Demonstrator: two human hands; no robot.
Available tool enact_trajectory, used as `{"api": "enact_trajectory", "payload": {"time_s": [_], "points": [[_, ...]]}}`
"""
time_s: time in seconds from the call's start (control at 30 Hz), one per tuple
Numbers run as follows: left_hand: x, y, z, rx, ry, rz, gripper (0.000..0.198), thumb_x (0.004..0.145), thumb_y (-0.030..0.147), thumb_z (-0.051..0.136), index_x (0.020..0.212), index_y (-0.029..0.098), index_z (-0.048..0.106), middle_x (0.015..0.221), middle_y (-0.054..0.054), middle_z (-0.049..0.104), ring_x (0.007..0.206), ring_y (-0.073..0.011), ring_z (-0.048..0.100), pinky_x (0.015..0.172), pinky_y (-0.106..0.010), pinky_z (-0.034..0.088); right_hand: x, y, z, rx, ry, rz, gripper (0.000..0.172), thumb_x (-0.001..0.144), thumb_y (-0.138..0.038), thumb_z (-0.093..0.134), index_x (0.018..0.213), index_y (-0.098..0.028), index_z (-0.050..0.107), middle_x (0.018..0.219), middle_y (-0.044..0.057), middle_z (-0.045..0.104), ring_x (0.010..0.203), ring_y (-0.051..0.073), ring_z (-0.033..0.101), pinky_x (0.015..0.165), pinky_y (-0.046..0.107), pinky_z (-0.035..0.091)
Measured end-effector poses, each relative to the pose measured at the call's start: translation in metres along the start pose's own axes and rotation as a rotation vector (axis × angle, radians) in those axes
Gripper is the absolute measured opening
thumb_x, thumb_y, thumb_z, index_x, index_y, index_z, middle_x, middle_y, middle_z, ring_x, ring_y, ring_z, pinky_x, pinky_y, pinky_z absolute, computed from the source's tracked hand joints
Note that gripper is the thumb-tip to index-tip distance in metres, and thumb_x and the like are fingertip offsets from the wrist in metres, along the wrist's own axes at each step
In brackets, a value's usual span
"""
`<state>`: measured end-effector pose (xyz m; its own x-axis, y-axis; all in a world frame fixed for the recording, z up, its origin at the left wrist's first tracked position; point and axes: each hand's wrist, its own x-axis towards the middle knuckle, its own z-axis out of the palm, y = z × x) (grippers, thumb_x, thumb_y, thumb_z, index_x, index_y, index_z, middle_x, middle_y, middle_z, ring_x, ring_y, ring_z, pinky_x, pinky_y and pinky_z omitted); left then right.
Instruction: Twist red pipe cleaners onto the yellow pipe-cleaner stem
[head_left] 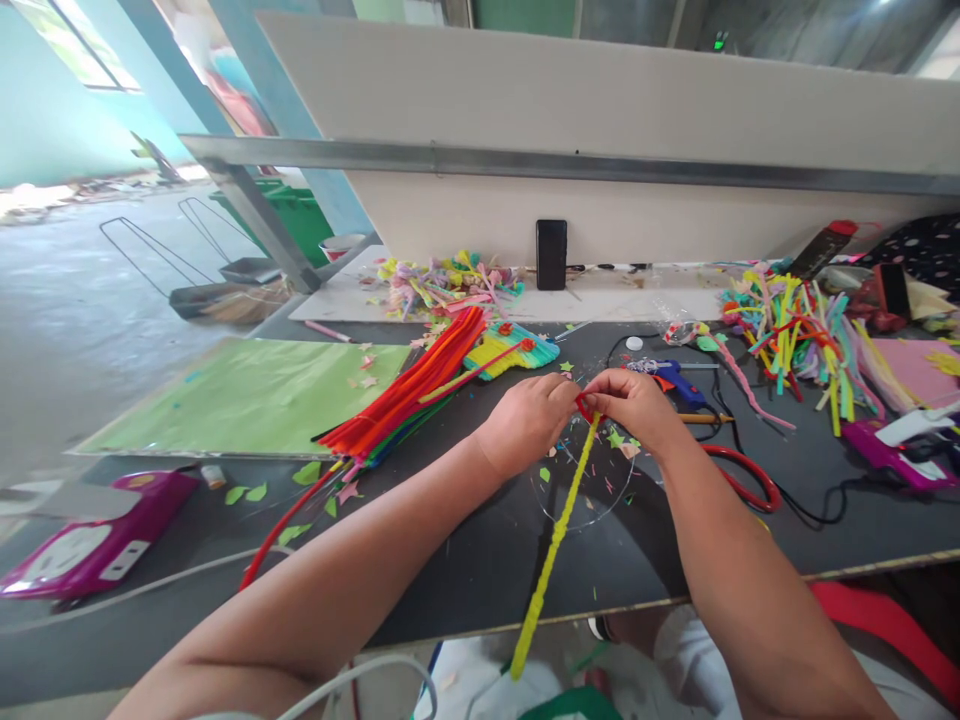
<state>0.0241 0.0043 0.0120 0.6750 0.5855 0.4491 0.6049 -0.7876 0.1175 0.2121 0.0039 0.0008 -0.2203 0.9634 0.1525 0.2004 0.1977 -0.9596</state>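
Note:
My left hand (529, 420) and my right hand (636, 405) meet over the dark table (465, 560), fingers pinched together. Between them they hold the top end of a long yellow pipe cleaner (553, 545), which hangs down past the table's front edge. A short red pipe cleaner piece (584, 405) is wound around it at the fingertips. Just left of my left hand lies a bundle of red, orange and green pipe cleaners (409, 395).
A blue glue gun (675, 380) and red-handled scissors (742, 478) lie right of my hands. A heap of mixed pipe cleaners (795, 335) sits at right, another heap (446, 282) and a black phone (551, 254) at the back. Green paper (247, 395) and a pink power strip (94, 540) lie left.

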Motion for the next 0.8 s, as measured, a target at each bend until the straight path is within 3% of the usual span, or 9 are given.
{"api": "enact_trajectory", "payload": {"time_s": [0.23,0.5,0.67,0.8], "points": [[0.000,0.002,0.005,-0.092,0.047,-0.028,0.022,0.089,0.024,0.037,0.087,0.014,0.057,0.088,-0.010,0.059,0.084,-0.0188,0.055,0.078,-0.030,0.043,0.000,0.000,0.002,0.053,0.030,-0.026,0.017,0.071,-0.032,0.066,0.075,-0.016,0.064,0.064,0.001,0.063,0.060,0.014,0.057,0.059,0.026,0.044],[0.007,0.007,0.001,-0.460,0.157,-0.334,0.018,0.083,0.022,0.048,0.081,0.016,0.065,0.077,-0.004,0.064,0.073,-0.0125,0.056,0.070,-0.022,0.041,0.001,0.004,0.000,0.027,0.034,-0.032,0.016,0.072,-0.032,0.066,0.077,-0.016,0.064,0.066,0.001,0.064,0.062,0.014,0.057,0.059,0.026,0.044],[0.010,0.000,0.003,-0.838,0.055,-0.583,0.024,0.080,0.035,0.055,0.075,0.013,0.063,0.063,-0.001,0.059,0.056,-0.0104,0.053,0.055,-0.021,0.041,0.001,0.003,-0.001,-0.045,0.018,-0.051,0.015,0.073,-0.031,0.064,0.077,-0.017,0.064,0.065,0.001,0.063,0.059,0.013,0.055,0.057,0.025,0.042],[0.011,-0.005,0.007,-1.277,-0.018,-0.716,0.023,0.073,0.034,0.064,0.070,0.012,0.057,0.058,-0.001,0.055,0.047,-0.0089,0.051,0.051,-0.024,0.044,-0.002,-0.002,-0.001,-0.129,-0.014,-0.089,0.012,0.074,-0.029,0.062,0.076,-0.017,0.064,0.066,0.001,0.063,0.061,0.014,0.055,0.059,0.025,0.042]]}}
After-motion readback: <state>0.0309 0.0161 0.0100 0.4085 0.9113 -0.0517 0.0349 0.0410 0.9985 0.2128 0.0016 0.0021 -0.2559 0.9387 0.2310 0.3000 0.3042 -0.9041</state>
